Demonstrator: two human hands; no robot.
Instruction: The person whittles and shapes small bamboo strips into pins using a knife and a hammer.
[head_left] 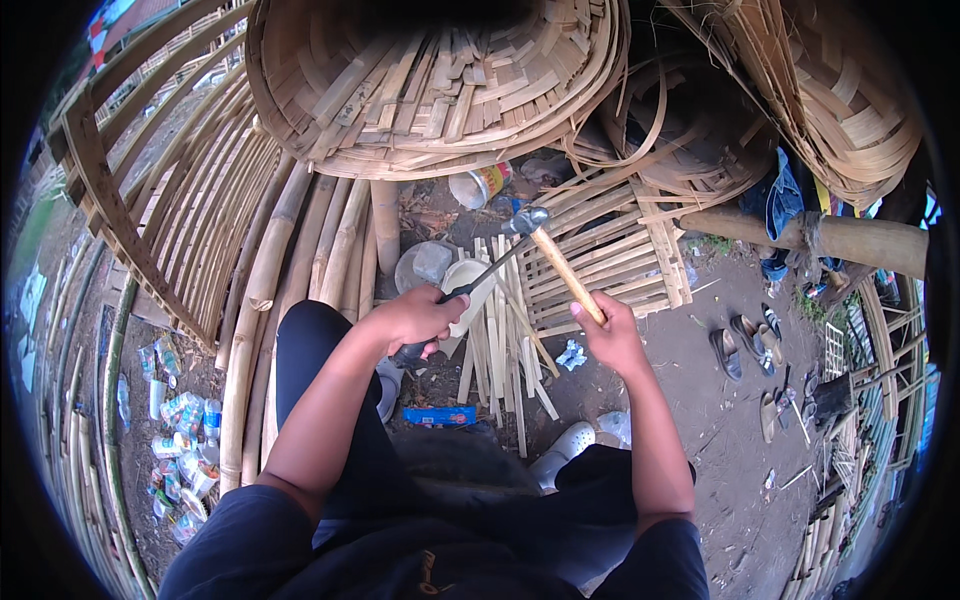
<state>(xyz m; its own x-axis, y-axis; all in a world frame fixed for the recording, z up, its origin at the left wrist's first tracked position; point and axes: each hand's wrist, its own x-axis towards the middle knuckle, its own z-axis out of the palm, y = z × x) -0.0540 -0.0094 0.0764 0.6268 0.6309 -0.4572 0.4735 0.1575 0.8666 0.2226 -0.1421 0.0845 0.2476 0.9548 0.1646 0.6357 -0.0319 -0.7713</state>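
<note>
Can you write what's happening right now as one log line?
left hand: grips dark blade handle | right hand: grips bamboo stick | blade tip meets stick top | split strips below

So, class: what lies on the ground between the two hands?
Head view: a bundle of split bamboo strips lies between the left hand and right hand.

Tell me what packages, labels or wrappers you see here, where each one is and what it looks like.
Blue wrapper: flat oblong packet on the dirt between the person's legs.
Labelled cup: lying on its side below the big woven basket, white with a yellow and red label.
Pile of plastic bottles and cups: far left on the ground, mostly clear, with pale labels.
Crumpled scrap: whitish-blue, beside the bamboo strips.
</note>
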